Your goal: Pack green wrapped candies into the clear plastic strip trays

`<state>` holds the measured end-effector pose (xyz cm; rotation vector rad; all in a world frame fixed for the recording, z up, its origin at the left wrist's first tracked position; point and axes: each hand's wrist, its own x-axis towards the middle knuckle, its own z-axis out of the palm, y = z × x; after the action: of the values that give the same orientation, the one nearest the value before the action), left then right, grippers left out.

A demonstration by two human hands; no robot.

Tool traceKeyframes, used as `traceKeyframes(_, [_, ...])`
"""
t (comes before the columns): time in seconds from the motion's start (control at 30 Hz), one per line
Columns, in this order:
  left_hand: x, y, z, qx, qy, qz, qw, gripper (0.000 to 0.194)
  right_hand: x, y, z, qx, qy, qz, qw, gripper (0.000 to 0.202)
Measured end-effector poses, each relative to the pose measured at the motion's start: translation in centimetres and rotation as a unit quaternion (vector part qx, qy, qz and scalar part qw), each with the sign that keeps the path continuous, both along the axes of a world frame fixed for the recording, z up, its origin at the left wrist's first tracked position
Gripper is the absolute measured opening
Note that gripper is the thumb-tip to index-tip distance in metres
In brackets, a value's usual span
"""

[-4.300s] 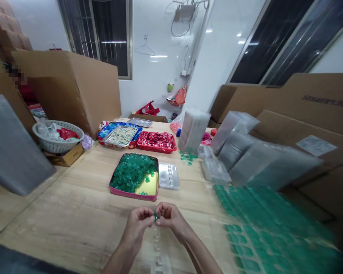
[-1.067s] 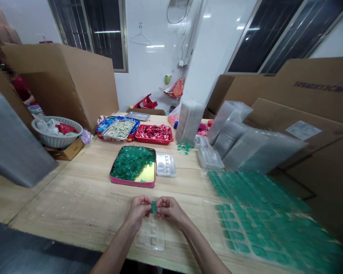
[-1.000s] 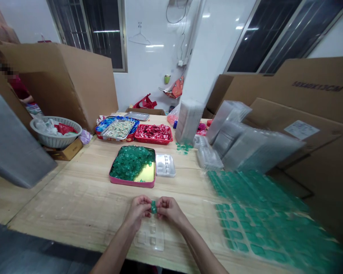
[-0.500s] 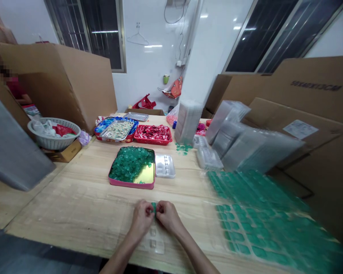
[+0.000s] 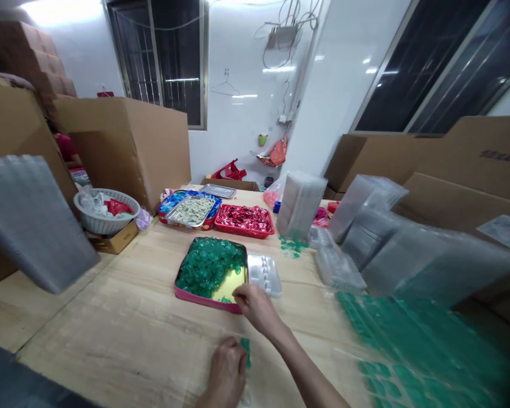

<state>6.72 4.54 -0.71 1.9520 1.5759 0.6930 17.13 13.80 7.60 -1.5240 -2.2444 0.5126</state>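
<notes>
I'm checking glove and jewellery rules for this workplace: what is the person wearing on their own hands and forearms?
No gloves show on the left hand or the right hand. The right forearm shows no sleeve, watch or bracelet; most of the left forearm is out of frame. Rings and nail polish are too small to tell.

A perforated white plastic basket [image 5: 106, 224] of crumpled bags sits on a low brown cardboard box [image 5: 118, 238]; a thin wire hanger [image 5: 225, 86] hangs on the wall.
</notes>
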Motion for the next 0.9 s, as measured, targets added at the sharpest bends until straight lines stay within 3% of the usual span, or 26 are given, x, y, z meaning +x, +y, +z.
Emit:
traceKeyframes(0.1, [0.1,0.2,-0.4,-0.008,0.000,0.013,1.000,0.028,-2.7,4.0,-0.3,-0.053,-0.064,0.057,0.995,0.027])
traceKeyframes(0.2, [0.3,0.6,-0.9,0.016,-0.010,0.028,0.999,0.029,-4.3,6.1,-1.7,-0.089,-0.083,0.081,0.989,0.024])
traceKeyframes(0.3, [0.3,0.9,-1.0,0.035,-0.026,0.036,0.998,0.029,-4.1,6.5,-2.5,-0.103,-0.058,0.082,0.990,0.024])
traceKeyframes(0.4, [-0.2,1.1,-0.2,0.024,-0.082,0.054,0.995,0.026,-2.6,5.9,-2.2,-0.102,-0.008,0.064,0.993,0.023])
traceKeyframes(0.47, [-0.8,1.1,0.7,0.000,-0.162,0.088,0.983,0.022,-1.2,4.9,-1.8,-0.133,0.103,0.053,0.984,0.022])
traceKeyframes(0.53, [-1.4,1.3,1.7,-0.021,-0.260,0.136,0.956,0.018,0.1,3.3,-1.5,-0.195,0.278,0.051,0.939,0.021])
traceKeyframes(0.6, [-1.8,1.4,2.7,-0.032,-0.346,0.170,0.922,0.016,1.2,1.3,-1.4,-0.249,0.420,0.053,0.871,0.021])
traceKeyframes(0.67, [-2.1,1.5,3.5,-0.046,-0.397,0.180,0.899,0.016,2.0,-0.8,-1.5,-0.269,0.458,0.055,0.845,0.022])
traceKeyframes(0.77, [-2.3,1.4,3.8,-0.060,-0.397,0.165,0.901,0.016,3.0,-3.6,-2.1,-0.231,0.416,0.050,0.878,0.018])
traceKeyframes(0.9, [-2.6,0.8,1.8,-0.069,-0.323,0.132,0.935,0.014,3.9,-6.2,-3.3,-0.139,0.271,0.023,0.952,0.015])
